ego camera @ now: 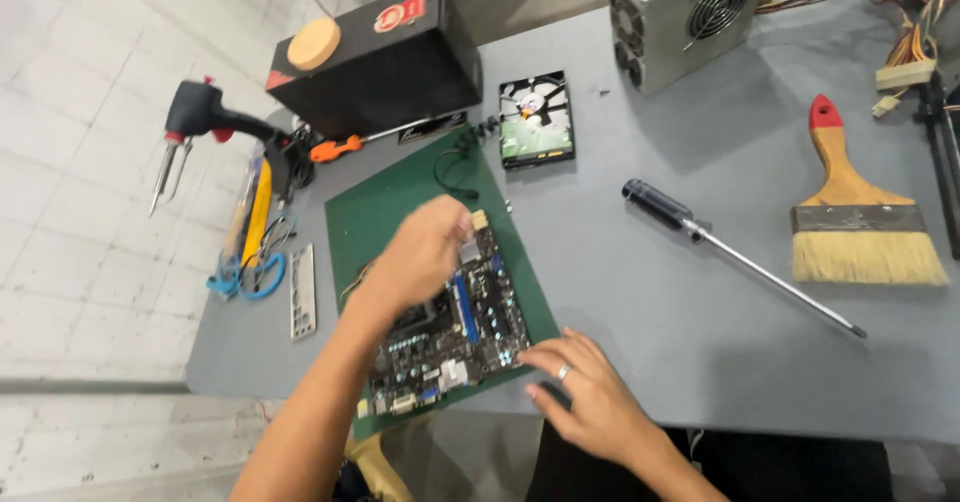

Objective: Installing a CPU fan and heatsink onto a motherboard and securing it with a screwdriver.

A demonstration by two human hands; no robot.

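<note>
Grey tabletop (700,292) over a pale tiled floor carries, largest first, a black box (385,57) topped by a round wooden disc at its far left corner and a metal power supply (680,17) with a fan grille at the far edge; a green mat (400,197) lies toward the near left edge, bearing a dark motherboard (470,327). A person's left hand (420,252) curls closed over the board's far end, fingers gripping a part there; the right hand (590,397) rests open, fingertips touching the board's near right corner. A wooden paintbrush (860,227) lies toward the right edge, a long screwdriver (730,252) between it and the mat, a hard drive (537,120) just beyond the mat's far corner
</note>
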